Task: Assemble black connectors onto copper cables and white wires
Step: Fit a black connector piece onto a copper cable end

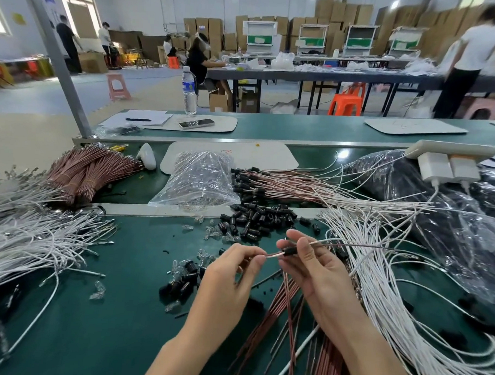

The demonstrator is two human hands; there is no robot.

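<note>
- Left hand (231,277) pinches the ends of a thin copper cable (276,255) and white wire (320,242).
- Right hand (311,266) pinches the small black cylindrical connector (290,251) on them, above the green counter (107,308).
- Clear water bottle (190,91): blue label unreadable.

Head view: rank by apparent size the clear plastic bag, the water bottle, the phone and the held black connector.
1. Clear crinkled plastic bag.
2. Transparent plastic water bottle and flat silver phone: near alike, both farther off, so unranked.
3. Small black cylindrical connector, smallest though nearest.
</note>
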